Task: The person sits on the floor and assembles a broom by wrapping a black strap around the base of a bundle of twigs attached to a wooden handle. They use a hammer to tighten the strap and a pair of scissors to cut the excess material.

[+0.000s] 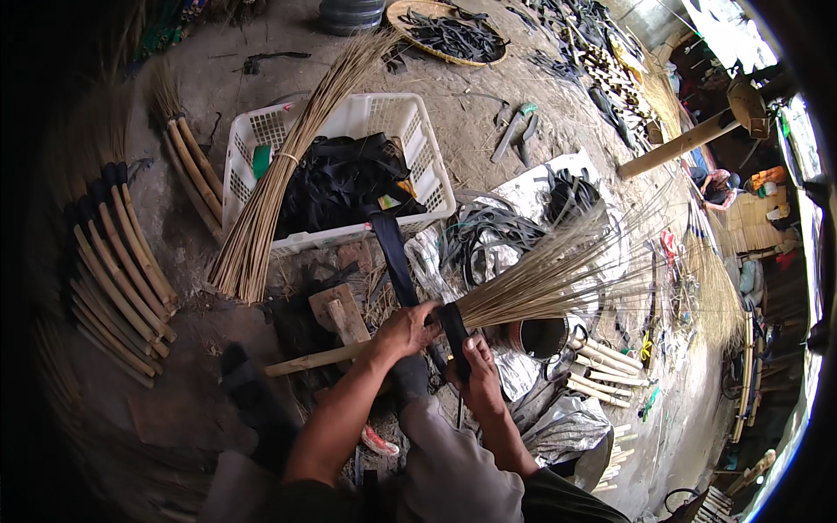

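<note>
- My left hand [403,331] clamps the broom [523,283] where bristles meet its handle
- My right hand [478,370] pinches the black strap [397,257] wrapped there
- White basket [418,139] lies beyond

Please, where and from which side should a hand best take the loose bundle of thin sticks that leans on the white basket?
Probably at the pale tie band around the stick bundle, where it leans over the rim of the white basket. There the sticks are pulled tightest, while the lower end fans out on the ground. Come from the left side, since the black straps fill the basket on the right.
</note>
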`<state>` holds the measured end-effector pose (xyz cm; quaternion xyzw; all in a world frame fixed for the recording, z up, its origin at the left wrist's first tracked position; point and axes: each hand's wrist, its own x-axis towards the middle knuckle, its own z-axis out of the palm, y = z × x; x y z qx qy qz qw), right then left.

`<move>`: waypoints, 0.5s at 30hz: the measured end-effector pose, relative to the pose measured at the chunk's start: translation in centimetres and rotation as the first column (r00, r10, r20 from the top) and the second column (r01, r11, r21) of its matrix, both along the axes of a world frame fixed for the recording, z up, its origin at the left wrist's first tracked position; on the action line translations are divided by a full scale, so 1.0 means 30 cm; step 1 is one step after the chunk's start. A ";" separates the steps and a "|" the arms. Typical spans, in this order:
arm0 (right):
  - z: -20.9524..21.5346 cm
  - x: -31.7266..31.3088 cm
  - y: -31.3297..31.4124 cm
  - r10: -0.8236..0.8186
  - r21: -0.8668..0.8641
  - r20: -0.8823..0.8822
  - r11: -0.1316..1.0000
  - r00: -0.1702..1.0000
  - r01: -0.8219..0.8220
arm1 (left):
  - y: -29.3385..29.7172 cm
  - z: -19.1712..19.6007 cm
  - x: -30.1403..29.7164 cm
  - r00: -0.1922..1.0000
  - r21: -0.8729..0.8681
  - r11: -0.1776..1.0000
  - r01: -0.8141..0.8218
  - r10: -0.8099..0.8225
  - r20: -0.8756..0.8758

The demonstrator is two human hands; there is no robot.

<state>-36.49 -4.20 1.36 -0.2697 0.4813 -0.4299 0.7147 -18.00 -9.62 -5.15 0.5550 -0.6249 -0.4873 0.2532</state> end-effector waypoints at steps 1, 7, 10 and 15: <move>0.000 0.000 0.000 0.007 -0.007 0.042 1.000 0.999 -0.007 | 0.016 -0.003 -0.015 0.999 -0.144 0.989 -0.020 0.026 0.044; 0.031 -0.039 0.042 0.044 0.169 0.024 0.984 0.999 -0.048 | 0.170 0.024 -0.095 0.937 -0.595 0.798 -0.101 0.277 0.213; 0.054 -0.041 0.058 0.026 0.246 -0.142 0.969 0.990 0.009 | 0.144 0.050 -0.082 0.887 -0.408 0.911 -0.058 0.235 0.397; 0.070 -0.026 0.036 0.177 -0.069 -0.419 0.972 0.891 -0.225 | 0.017 0.004 -0.025 0.987 -0.168 0.985 0.024 0.004 0.163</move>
